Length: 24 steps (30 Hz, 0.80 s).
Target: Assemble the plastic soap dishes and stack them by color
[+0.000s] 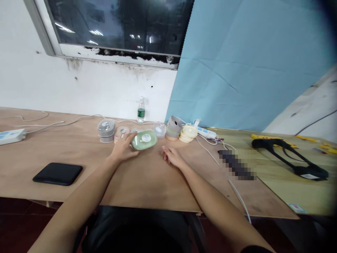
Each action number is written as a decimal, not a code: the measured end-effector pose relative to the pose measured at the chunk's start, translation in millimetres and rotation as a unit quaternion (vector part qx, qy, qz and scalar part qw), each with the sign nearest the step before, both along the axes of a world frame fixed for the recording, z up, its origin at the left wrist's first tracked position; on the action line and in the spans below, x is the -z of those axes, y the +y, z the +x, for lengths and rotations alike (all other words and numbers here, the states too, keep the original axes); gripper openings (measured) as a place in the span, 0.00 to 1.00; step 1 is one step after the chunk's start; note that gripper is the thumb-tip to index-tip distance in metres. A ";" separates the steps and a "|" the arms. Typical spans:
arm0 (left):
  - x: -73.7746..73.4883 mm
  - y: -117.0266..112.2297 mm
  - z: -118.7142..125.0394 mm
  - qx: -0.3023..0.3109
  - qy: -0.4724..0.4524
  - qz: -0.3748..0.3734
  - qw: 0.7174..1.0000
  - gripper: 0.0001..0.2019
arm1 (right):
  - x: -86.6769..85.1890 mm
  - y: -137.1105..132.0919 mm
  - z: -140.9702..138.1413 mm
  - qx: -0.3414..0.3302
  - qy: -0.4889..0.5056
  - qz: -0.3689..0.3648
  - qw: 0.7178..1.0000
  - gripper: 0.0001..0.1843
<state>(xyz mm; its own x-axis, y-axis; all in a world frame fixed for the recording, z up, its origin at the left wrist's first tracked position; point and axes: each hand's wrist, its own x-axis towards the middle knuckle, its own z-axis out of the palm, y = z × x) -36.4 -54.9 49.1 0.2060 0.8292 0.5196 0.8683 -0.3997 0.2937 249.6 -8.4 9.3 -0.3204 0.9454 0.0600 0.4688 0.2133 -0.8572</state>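
Observation:
My left hand (123,147) grips the left end of a green oval lidded box (144,140) and holds it tilted just above the wooden table (147,179). My right hand (172,156) rests on the table to the right of the box, fingers loosely stretched toward it, holding nothing. Behind the green box stand a grey lidded box (106,130), a pink box (121,133), a clear round lid (159,129), a grey and tan stack of containers (174,128) and a stack of cream lids (187,133).
A black pad (58,173) lies at the left near the table's front edge. A water bottle (141,110) stands by the wall. White power strips (10,136) and cables run along the back; a black headset (289,156) lies at the right.

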 end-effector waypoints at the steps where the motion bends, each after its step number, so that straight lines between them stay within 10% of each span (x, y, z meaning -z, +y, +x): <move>1: -1.0 0.4 -4.4 -0.042 -0.024 0.012 0.999 0.43 | 0.7 0.2 -0.1 -0.002 -0.004 0.002 1.000 0.31; 9: 6.5 11.2 -33.0 -0.328 -0.077 -0.025 0.941 0.45 | 5.5 3.0 1.4 -0.025 -0.011 0.015 1.000 0.28; 15: 13.2 16.0 -28.9 -0.318 -0.086 0.014 0.944 0.46 | 6.4 4.4 2.7 -0.033 -0.024 0.030 0.999 0.29; 24: 16.9 14.2 -33.3 -0.211 -0.064 0.019 0.975 0.24 | 4.7 4.9 2.5 -0.029 -0.024 0.039 0.999 0.28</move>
<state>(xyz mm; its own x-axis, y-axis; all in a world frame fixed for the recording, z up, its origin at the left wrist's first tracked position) -69.7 -40.6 32.2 -0.2183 0.8056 0.5508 0.9150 -0.0273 0.4026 252.1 -3.5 4.6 -0.3780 0.9184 0.1169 0.4934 0.3067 -0.8139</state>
